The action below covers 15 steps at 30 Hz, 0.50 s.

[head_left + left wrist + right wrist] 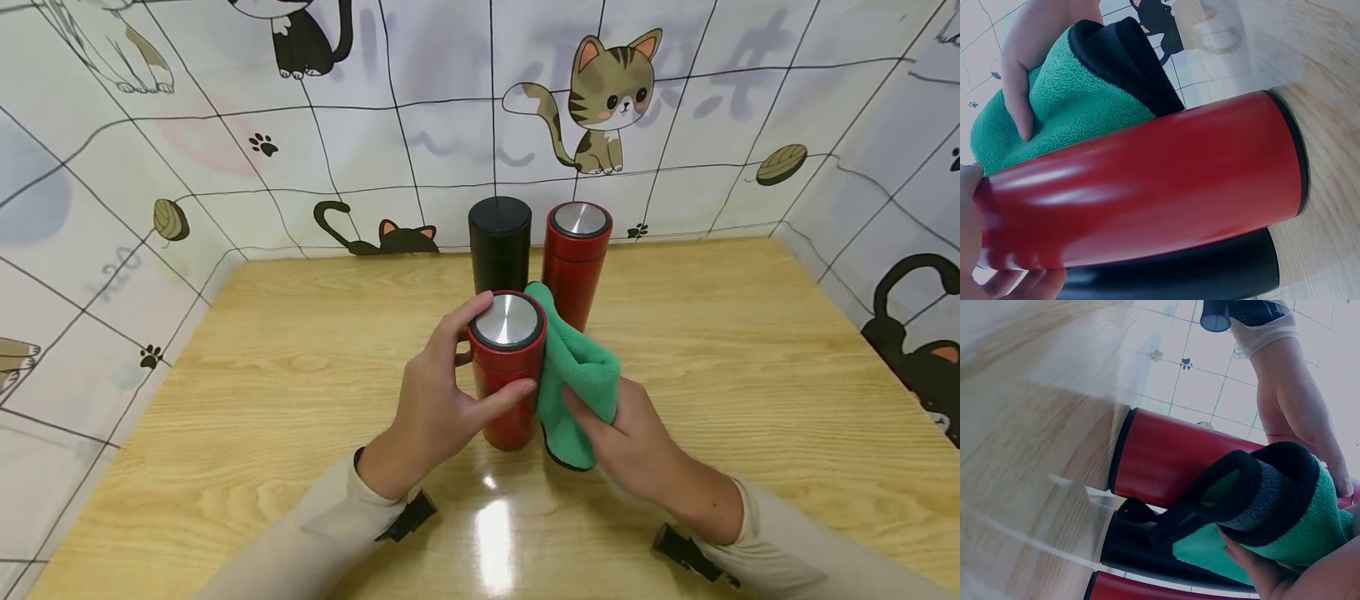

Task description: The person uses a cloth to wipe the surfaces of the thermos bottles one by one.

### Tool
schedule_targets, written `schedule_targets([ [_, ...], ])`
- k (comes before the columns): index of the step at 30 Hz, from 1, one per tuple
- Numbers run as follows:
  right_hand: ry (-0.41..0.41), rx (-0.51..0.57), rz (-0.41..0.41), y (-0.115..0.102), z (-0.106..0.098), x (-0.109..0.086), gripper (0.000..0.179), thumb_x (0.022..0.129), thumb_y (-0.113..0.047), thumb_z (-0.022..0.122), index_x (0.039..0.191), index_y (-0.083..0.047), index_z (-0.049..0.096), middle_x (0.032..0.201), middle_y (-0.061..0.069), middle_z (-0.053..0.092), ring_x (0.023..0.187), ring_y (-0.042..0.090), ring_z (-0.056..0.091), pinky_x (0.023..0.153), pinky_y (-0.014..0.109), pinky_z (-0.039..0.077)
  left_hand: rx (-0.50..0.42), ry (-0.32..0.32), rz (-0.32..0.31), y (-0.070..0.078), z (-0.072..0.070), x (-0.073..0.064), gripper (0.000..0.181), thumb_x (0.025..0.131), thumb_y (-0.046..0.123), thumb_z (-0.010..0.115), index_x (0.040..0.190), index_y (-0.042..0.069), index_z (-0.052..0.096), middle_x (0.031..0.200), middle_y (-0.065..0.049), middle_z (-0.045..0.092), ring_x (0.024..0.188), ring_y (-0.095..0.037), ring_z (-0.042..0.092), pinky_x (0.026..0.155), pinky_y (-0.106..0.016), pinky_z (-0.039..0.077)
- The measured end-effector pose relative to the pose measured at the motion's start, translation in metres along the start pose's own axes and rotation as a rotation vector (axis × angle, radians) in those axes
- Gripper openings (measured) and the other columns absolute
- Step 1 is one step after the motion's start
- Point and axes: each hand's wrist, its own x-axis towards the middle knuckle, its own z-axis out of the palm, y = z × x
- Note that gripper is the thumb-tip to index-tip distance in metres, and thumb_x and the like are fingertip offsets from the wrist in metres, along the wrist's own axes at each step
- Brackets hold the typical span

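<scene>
My left hand (438, 392) grips the upper part of a red thermos flask (508, 367) with a silver-topped lid, thumb across its front and fingers round the far side. The flask stands upright on the table. In my right hand (637, 433) is a folded green cloth (577, 375) with dark edging, pressed along the flask's right side. The left wrist view shows the cloth (1079, 100) lying against the red flask (1147, 181). In the right wrist view, fingers of my right hand (1297, 569) pinch the bunched cloth (1316, 512).
Close behind the held flask stand a black flask (500, 242) and a second red flask (581, 250), side by side. They are on a wooden table (315, 333). A white sheet with cat drawings (435, 125) lines the back and sides.
</scene>
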Motion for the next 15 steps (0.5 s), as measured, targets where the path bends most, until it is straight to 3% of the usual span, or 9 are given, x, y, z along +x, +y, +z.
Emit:
schedule_targets([
  [9, -0.008, 0.056, -0.111, -0.0058, -0.0034, 0.0031, 0.062, 0.1, 0.006, 0.045, 0.155, -0.02, 0.035, 0.163, -0.002, 0.032, 0.15, 0.015, 0.032, 0.112, 0.02, 0.04, -0.006, 0.002, 0.011, -0.0006, 0.0016, -0.0005, 0.092, 0.074, 0.023, 0.089, 0.148, 0.009, 0.037, 0.139, -0.01, 0.057, 0.118, -0.022, 0.063, 0.083, -0.033, 0.062],
  [15, -0.012, 0.027, -0.061, -0.0011, -0.0016, 0.0018, 0.058, 0.102, 0.001, 0.047, 0.155, -0.021, 0.037, 0.157, -0.001, 0.042, 0.138, 0.005, 0.047, 0.104, 0.017, 0.046, -0.003, 0.008, 0.017, -0.0009, 0.0015, -0.0001, 0.092, 0.074, 0.023, 0.089, 0.148, 0.008, 0.037, 0.138, -0.01, 0.058, 0.118, -0.022, 0.063, 0.083, -0.034, 0.062],
])
